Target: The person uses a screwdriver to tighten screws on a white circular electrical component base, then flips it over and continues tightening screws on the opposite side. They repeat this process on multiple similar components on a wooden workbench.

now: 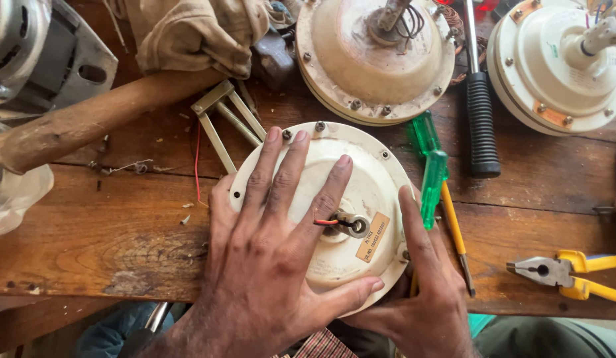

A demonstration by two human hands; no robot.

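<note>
A round cream-coloured metal fan motor housing [351, 199] is held at the near edge of the worn wooden tabletop [122, 232]. The left hand [268, 258] is spread flat over its top, fingers wide, thumb hooked around the near rim. The right hand [420, 292] is pressed against its right side, index finger laid along the rim. Just beside it a green-handled screwdriver [430, 166] is seen; yellow-handled pliers [566, 272] lie farther right.
</note>
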